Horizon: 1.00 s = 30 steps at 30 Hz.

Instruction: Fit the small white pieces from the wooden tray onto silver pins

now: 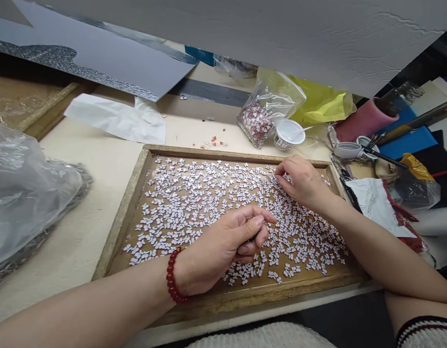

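A shallow wooden tray (124,208) lies before me, its bottom strewn with many small whitish bow-shaped pieces (180,208). Over the middle of these hovers my left hand (241,237), with a red bead bracelet on the wrist. Its fingers are curled in, the thumb lies against them and the index fingertip sticks out a little; a dark gap shows in the palm, and what it holds is hidden. My right hand (299,179) is at the tray's far right, fingers bent down and closed over the pieces there. Its fingertips are too hidden to show what they grip.
Beyond the tray stand a clear bag (258,121) of red and white bits and a white cup (289,135). White tissue (118,118) and tiny red bits (214,141) lie nearby. A large plastic bag (31,188) is at left; a pink roll (366,118) and crumpled paper (376,203) are at right.
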Available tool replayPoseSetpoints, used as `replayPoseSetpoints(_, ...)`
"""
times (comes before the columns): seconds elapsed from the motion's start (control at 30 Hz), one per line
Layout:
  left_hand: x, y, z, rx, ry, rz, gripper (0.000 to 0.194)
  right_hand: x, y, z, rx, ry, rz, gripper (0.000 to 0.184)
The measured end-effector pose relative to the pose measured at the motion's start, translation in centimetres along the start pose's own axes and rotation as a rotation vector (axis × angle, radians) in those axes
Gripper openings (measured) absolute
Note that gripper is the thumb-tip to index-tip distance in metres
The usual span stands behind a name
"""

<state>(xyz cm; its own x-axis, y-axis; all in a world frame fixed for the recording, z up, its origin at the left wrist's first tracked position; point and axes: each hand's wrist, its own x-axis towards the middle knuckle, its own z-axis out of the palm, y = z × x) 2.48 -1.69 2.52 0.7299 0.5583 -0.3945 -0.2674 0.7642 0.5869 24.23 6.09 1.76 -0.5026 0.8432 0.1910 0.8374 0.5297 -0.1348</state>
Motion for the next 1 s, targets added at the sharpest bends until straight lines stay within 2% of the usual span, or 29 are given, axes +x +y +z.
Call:
replayPoseSetpoints(0.07, 0.06, 0.04, -0.03, 0.004, 0.004, 0.013, 0.014, 0.21, 0.19, 0.46, -0.067, -0.027, 0.005, 0.012)
replayPoseSetpoints(0.17, 0.12, 0.13, -0.06, 0.023, -0.021, -0.009, 0.024, 0.38, 0.26, 0.65, -0.128, -0.058, -0.005, 0.013)
replayPoseSetpoints(0.3, 0.11, 0.16, -0.11, 0.082, -0.003, -0.034, 0.034, 0.45, 0.30, 0.62, -0.145, -0.075, -0.018, 0.013)
replayPoseSetpoints(0.5, 0.12, 0.00, -0.26, 0.092, -0.006, 0.016, 0.039, 0.46, 0.33, 0.69, -0.139, -0.086, -0.011, 0.013)
replayPoseSetpoints(0.6, 0.06, 0.09, -0.21, 0.075, -0.020, 0.011, 0.040, 0.50, 0.34, 0.70, -0.117, -0.088, -0.004, 0.013)
replayPoseSetpoints(0.73, -0.04, 0.23, -0.09, 0.041, -0.045, 0.017, 0.031, 0.58, 0.36, 0.72, -0.087, -0.085, 0.007, 0.013)
replayPoseSetpoints(1.0, -0.05, 0.13, -0.15, 0.143, -0.076, -0.014, 0.033, 0.57, 0.03, 0.85, -0.100, -0.084, 0.009, 0.016)
